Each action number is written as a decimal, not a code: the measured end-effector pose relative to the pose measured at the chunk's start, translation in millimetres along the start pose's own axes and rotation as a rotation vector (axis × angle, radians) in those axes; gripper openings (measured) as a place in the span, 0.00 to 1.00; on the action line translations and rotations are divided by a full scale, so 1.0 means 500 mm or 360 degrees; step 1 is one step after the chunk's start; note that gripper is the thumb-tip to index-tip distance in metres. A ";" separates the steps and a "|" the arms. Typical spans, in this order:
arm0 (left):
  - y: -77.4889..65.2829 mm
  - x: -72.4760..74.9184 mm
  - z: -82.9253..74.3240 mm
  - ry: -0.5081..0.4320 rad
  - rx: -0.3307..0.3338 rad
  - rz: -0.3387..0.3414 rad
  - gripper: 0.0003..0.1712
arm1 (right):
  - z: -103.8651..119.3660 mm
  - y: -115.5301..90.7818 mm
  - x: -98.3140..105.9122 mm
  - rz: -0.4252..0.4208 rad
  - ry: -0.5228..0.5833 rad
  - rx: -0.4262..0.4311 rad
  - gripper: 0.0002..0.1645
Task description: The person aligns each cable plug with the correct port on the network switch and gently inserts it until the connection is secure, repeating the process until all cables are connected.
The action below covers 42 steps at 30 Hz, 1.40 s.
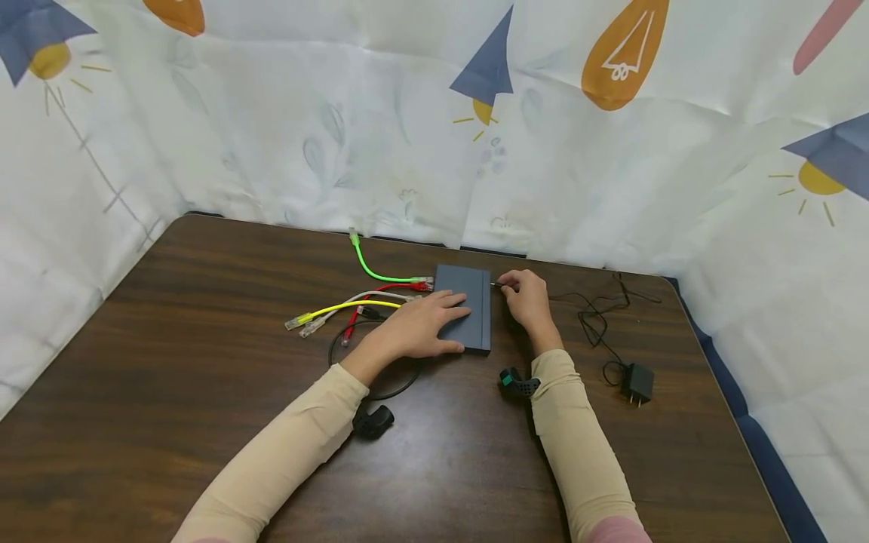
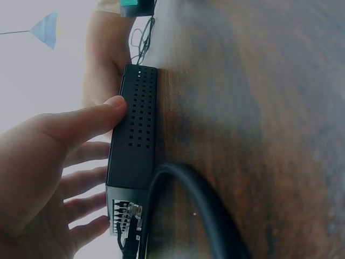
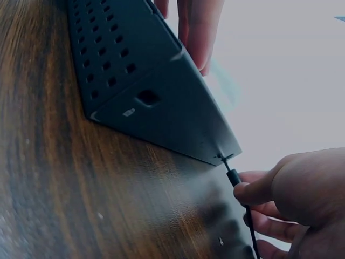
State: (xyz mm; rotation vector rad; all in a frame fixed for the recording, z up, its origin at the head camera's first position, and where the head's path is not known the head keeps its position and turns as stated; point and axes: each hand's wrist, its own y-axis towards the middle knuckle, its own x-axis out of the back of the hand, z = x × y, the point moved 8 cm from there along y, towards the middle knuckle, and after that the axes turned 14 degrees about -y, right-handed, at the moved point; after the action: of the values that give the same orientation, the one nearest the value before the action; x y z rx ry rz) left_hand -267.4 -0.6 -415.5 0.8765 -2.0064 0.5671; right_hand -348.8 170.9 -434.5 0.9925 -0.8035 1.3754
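A dark grey network switch (image 1: 480,309) lies flat on the table. My left hand (image 1: 426,324) rests on its top with fingers spread; in the left wrist view the thumb (image 2: 110,108) presses the vented edge. On the other side my right hand (image 1: 529,302) pinches the black power plug (image 3: 234,177) on a thin cord. Its slim metal tip meets the switch's side wall near the corner in the right wrist view. Network cables lead off the switch's left side, among them a green cable (image 1: 366,265) and a yellow cable (image 1: 339,307), partly hidden by my left hand.
On the right, a black power adapter (image 1: 637,382) lies with its cord (image 1: 594,324) loosely tangled. A black cable (image 1: 400,391) loops beneath my left wrist. White patterned cloth (image 1: 271,136) hangs behind the wooden table (image 1: 170,339).
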 end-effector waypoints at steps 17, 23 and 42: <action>0.001 0.002 -0.002 0.0006 -0.0016 -0.0009 0.40 | 0.002 0.003 0.004 -0.0042 0.0035 -0.0015 0.10; -0.004 -0.006 -0.001 -0.0027 -0.0009 -0.0004 0.40 | -0.001 -0.001 -0.005 -0.0024 0.0046 -0.0014 0.11; -0.003 -0.008 0.001 -0.0027 0.0033 -0.0009 0.39 | -0.003 -0.003 -0.005 0.0045 0.0068 0.0005 0.09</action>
State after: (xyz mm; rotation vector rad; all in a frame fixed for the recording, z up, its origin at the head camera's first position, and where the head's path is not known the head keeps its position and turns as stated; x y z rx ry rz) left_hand -264.9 -0.5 -419.0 0.9019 -2.0156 0.5798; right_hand -347.5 171.2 -437.3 0.9541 -0.7865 1.4178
